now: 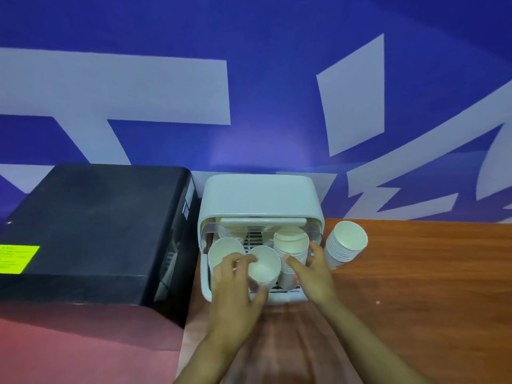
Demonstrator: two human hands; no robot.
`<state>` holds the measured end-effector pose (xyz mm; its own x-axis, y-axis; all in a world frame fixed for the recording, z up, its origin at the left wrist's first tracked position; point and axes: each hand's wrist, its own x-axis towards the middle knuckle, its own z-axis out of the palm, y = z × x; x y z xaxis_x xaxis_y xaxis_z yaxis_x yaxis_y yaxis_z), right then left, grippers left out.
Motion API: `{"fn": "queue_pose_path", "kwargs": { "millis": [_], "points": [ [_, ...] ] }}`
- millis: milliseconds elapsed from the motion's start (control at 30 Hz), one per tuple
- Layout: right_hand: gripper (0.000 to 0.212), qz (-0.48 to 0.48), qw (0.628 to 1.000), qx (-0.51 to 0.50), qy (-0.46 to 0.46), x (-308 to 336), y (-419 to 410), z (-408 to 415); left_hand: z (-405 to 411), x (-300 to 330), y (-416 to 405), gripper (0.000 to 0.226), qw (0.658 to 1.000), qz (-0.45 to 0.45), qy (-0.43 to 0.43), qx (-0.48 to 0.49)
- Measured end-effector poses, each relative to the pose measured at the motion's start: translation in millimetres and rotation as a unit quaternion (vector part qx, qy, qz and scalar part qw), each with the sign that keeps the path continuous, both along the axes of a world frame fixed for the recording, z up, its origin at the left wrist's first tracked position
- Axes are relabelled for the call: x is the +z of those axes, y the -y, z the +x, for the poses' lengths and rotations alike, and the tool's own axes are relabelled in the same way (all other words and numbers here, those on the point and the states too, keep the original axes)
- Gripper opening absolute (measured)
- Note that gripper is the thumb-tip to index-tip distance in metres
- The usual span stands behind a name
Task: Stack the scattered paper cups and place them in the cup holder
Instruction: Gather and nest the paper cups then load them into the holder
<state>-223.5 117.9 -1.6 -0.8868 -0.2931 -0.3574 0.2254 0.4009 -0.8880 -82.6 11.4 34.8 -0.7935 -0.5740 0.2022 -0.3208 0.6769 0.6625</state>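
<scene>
Inside the white cup holder (pixel 260 195), the left hand (pixel 235 284) curls its fingers round a paper cup (pixel 263 266) while the right hand (pixel 313 273) clasps a tall stack (pixel 292 253); crowding could topple it, and another stack (pixel 345 245) waits on the table (pixel 429 273).

You've got white paper cups (pixel 346 242), white cup holder (pixel 260 195), black box (pixel 91 231) with yellow-green label (pixel 18 258), reddish-brown woodgrain table (pixel 429 273), blue wall (pixel 263 79) with pale lettering.

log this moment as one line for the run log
left hand grips cup | right hand grips cup stack in holder | another stack on table
</scene>
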Motion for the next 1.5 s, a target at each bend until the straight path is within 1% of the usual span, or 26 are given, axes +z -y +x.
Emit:
{"fn": "queue_pose_path", "kwargs": {
  "millis": [67, 133, 200, 233, 300, 333, 400, 500, 633, 767, 833, 867, 967, 1000, 1067, 1133, 1200, 1267, 1333, 1367, 1433, 1500],
  "points": [
    [0.057, -0.007, 1.0, -0.015, -0.001, -6.7, 1.0, 0.6, -11.1, 1.6, -4.4, 0.047, 0.996, -0.072, 0.029, -0.046],
    [0.06, -0.012, 1.0, -0.023, -0.005, -0.7, 1.1, 4.3, -22.2, 1.4, -6.9, 0.053, 0.987, -0.125, 0.072, -0.067],
    [0.074, -0.01, 1.0, -0.003, -0.015, 6.5, 0.6, 6.1, -34.2, -3.5, -4.4, 0.063, 0.977, -0.168, 0.124, -0.049],
    [0.084, -0.007, 1.0, 0.012, -0.021, 8.1, -0.2, 5.6, -40.2, -2.9, -2.9, 0.064, 0.969, -0.181, 0.162, -0.049],
    [0.098, 0.029, 0.998, 0.045, -0.034, 11.3, -1.7, 3.1, -48.0, 3.5, -1.9, 0.054, 0.95, -0.206, 0.227, -0.058],
    [0.099, 0.057, 0.995, 0.067, -0.038, 14.3, -2.2, 2.3, -51.1, 7.2, -3.2, 0.046, 0.944, -0.2, 0.253, -0.065],
    [0.095, 0.095, 0.989, 0.103, -0.039, 14.1, -3.4, -0.5, -51.9, 10.0, -4.3, 0.039, 0.936, -0.18, 0.294, -0.075],
    [0.086, 0.081, 0.99, 0.104, -0.052, 11.5, -4.3, -1.3, -46.0, 14.9, -1.9, 0.04, 0.919, -0.214, 0.319, -0.088],
    [0.077, 0.046, 0.994, 0.029, -0.1, 8.0, 2.5, 1.0, -39.1, 20.0, 5.1, 0.044, 0.903, -0.237, 0.34, -0.114],
    [0.08, 0.033, 0.995, 0.0, -0.093, 12.0, 13.9, 3.1, -35.8, 21.8, 8.7, 0.044, 0.889, -0.254, 0.357, -0.13],
    [0.079, 0.026, 0.995, -0.008, -0.094, 10.0, 13.4, 8.0, -33.1, 25.8, 7.4, 0.044, 0.906, -0.222, 0.339, -0.126],
    [0.077, 0.026, 0.995, -0.007, -0.097, 8.9, 10.6, 10.9, -32.6, 27.2, 6.1, 0.044, 0.92, -0.205, 0.313, -0.119],
    [0.061, 0.014, 0.996, -0.012, -0.082, 6.5, -6.4, 12.1, -37.2, 31.9, -7.6, 0.034, 0.965, -0.154, 0.169, -0.127],
    [0.057, 0.019, 0.997, -0.008, -0.075, 7.6, -13.3, 9.9, -39.0, 33.9, -16.4, 0.028, 0.971, -0.123, 0.148, -0.143],
    [0.05, 0.01, 0.997, 0.002, -0.071, 10.1, -26.8, 3.4, -42.7, 32.3, -34.9, 0.022, 0.974, -0.074, 0.139, -0.164],
    [0.044, -0.003, 0.998, 0.007, -0.065, 13.0, -42.6, -4.1, -47.6, 24.3, -48.5, 0.021, 0.977, -0.028, 0.137, -0.163],
    [0.042, 0.0, 0.998, 0.003, -0.062, 13.9, -61.7, -16.0, -54.0, 14.7, -57.8, 0.028, 0.978, 0.028, 0.133, -0.158],
    [0.04, 0.02, 0.997, -0.007, -0.074, 18.3, -83.3, -31.5, -65.5, 12.6, -67.3, 0.041, 0.975, 0.08, 0.128, -0.165],
    [0.04, 0.028, 0.994, -0.027, -0.099, 19.9, -102.7, -51.4, -87.2, 14.5, -81.3, 0.05, 0.965, 0.16, 0.106, -0.181],
    [0.043, 0.031, 0.993, -0.039, -0.107, 22.3, -110.3, -60.8, -100.3, 13.8, -89.0, 0.053, 0.956, 0.205, 0.094, -0.189],
    [0.056, 0.034, 0.993, -0.045, -0.1, 25.5, -120.2, -78.9, -127.5, 1.0, -102.1, 0.062, 0.948, 0.264, 0.056, -0.168],
    [0.073, 0.042, 0.996, -0.009, -0.082, 25.8, -125.0, -94.5, -150.5, -22.0, -111.1, 0.073, 0.946, 0.296, 0.038, -0.128]
  ]
}}
